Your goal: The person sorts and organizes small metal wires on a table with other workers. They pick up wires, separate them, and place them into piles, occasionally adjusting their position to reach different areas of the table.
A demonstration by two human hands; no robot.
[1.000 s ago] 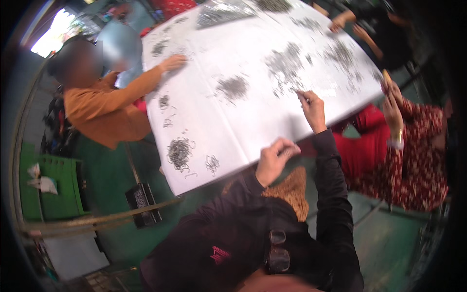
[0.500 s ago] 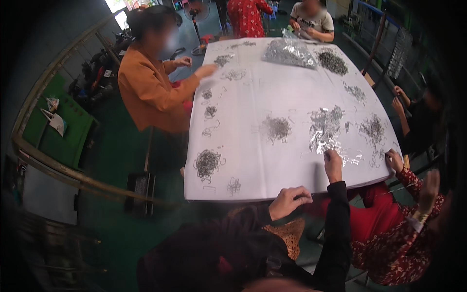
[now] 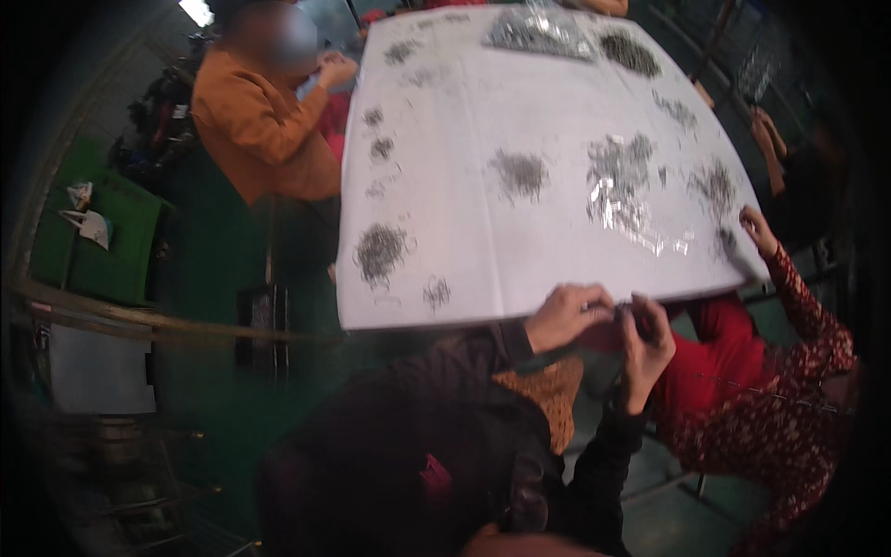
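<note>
My left hand (image 3: 566, 317) and my right hand (image 3: 647, 345) are close together at the near edge of the white-covered table (image 3: 427, 186). Fingers and thumbs on both are pinched. Whatever sits between the fingertips is too small and blurred to name. Beyond them, a pile of shiny thin metal pieces (image 3: 622, 162) spreads toward the near edge. To its left is a grey pile of bent wire pieces (image 3: 520, 174). Another wire pile (image 3: 380, 252) lies near the left edge, with a smaller bunch (image 3: 436, 293) beside it.
A clear plastic bag of metal pieces (image 3: 538, 35) and a dark pile (image 3: 629, 54) lie at the far side. A co-worker in orange (image 3: 260, 130) stands at the left. At my right sits a co-worker in red patterned sleeves (image 3: 803, 306). Green boards (image 3: 111, 223) stand far left.
My right hand has drawn back from the shiny pile and come beside my left hand. The view has shifted, so the table sits higher. The orange-clad co-worker's hands have come together off the table.
</note>
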